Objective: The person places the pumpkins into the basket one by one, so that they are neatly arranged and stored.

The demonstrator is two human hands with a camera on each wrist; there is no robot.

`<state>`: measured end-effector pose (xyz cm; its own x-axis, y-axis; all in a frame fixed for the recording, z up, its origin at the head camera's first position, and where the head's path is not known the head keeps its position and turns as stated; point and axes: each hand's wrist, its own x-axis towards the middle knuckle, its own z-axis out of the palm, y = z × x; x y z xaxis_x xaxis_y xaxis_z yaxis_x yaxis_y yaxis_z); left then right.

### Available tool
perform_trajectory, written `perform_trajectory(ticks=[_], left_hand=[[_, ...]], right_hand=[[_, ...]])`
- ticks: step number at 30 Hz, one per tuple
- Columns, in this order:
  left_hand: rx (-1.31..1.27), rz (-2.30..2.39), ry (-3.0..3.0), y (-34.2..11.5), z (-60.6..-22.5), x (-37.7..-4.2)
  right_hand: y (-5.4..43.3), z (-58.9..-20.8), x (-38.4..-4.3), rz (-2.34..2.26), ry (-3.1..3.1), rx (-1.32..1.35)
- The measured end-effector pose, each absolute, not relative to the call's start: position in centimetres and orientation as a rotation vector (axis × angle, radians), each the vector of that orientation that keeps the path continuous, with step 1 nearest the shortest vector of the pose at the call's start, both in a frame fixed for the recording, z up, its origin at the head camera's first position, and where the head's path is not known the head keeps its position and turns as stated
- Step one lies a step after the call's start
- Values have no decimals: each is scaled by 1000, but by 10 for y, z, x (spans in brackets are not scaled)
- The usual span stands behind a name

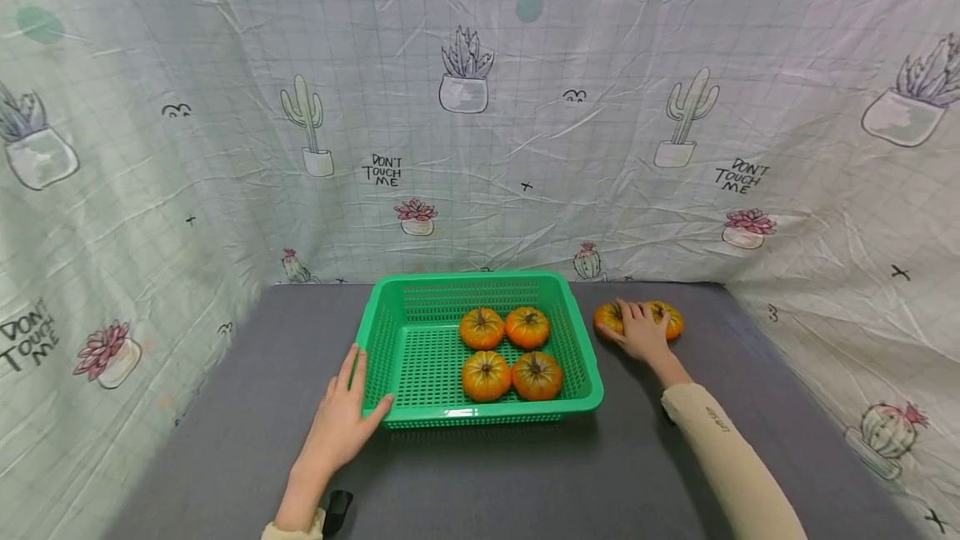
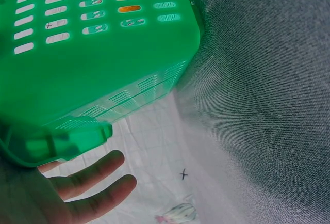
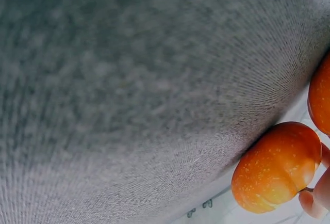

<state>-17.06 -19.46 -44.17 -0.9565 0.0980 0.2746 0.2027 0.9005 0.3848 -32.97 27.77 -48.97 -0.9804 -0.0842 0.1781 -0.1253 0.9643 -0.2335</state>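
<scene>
My left hand [image 1: 339, 423] lies at the front left corner of a green plastic basket [image 1: 468, 413], fingers straight along the left rim and thumb at the front edge. In the left wrist view its fingers [image 2: 100, 199] extend under the basket's rim. My right hand [image 1: 643, 333] is on a small orange pumpkin [image 1: 606, 317] right of the basket, thumb and fingers spread over it. The outer fingers reach a second pumpkin [image 1: 670, 320] beside it, near its stem in the right wrist view. Several similar pumpkins [image 1: 486, 376] sit in the basket's right half.
A dark grey tabletop [image 1: 480, 482] spreads under everything. Light curtains [image 1: 517, 140] printed with cacti enclose the back and both sides. Inside the basket, the left half shows its bare slotted bottom [image 1: 427, 361].
</scene>
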Motion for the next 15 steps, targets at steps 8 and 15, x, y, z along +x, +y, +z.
perform_trajectory(ticks=[8, 15], left_hand=[[-235, -612, -2807, -195, -442, -170], [-235, -611, -2806, -195, -442, -170]], right_hand=[[277, -488, -329, 350, -2927, 176], [277, -488, -327, 365, -2928, 177]])
